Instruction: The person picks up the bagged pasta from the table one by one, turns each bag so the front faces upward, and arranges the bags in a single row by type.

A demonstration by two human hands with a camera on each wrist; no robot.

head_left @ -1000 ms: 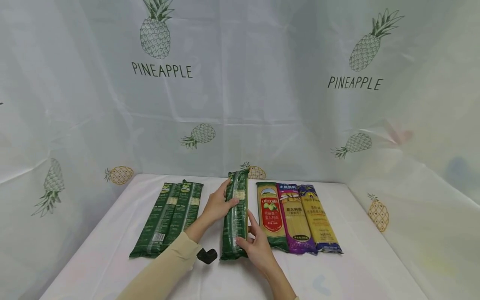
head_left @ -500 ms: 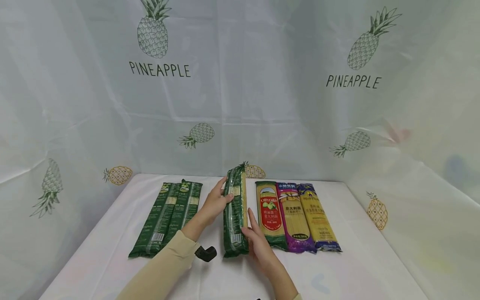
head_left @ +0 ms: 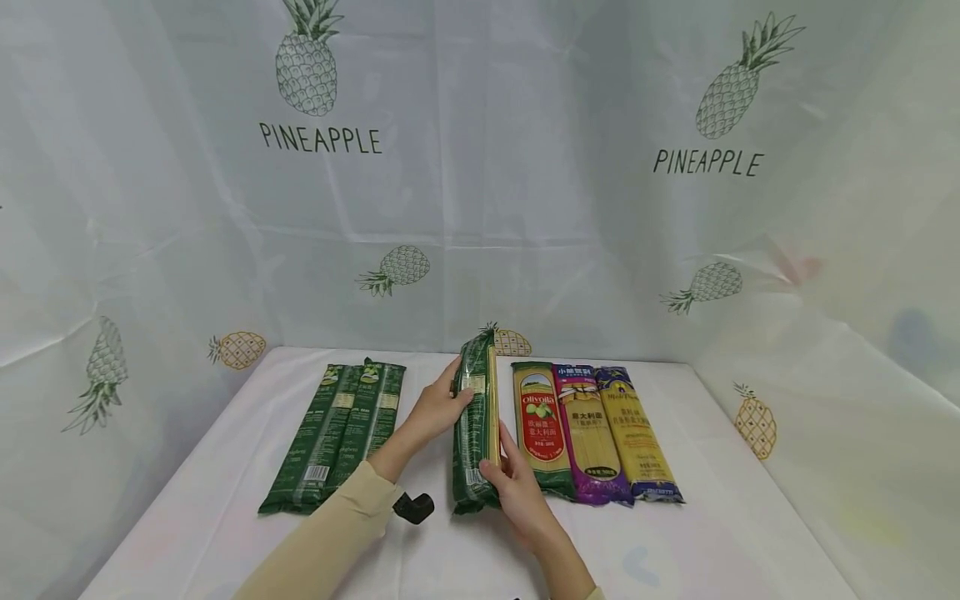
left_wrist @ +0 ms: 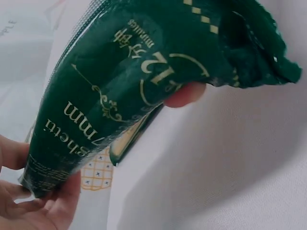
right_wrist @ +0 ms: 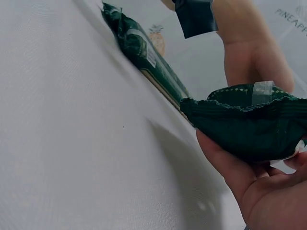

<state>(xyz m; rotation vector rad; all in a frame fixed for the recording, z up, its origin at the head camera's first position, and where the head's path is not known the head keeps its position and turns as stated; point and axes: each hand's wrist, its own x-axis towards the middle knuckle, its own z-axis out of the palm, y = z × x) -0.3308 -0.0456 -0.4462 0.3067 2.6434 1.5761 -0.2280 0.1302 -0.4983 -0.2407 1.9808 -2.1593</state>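
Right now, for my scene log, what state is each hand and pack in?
Held green pack, aloft and tilted
Left hand, gripping its upper part
Right hand, holding its lower end
Outer left green pack, lying barcode up
Inner left green pack, lying partly hidden
Red-label pack, lying front up
Purple pack, lying front up
Yellow pack, lying front up

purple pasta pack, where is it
In the head view, the purple pasta pack lies right of centre, between the red-labelled pack and the yellow pack.
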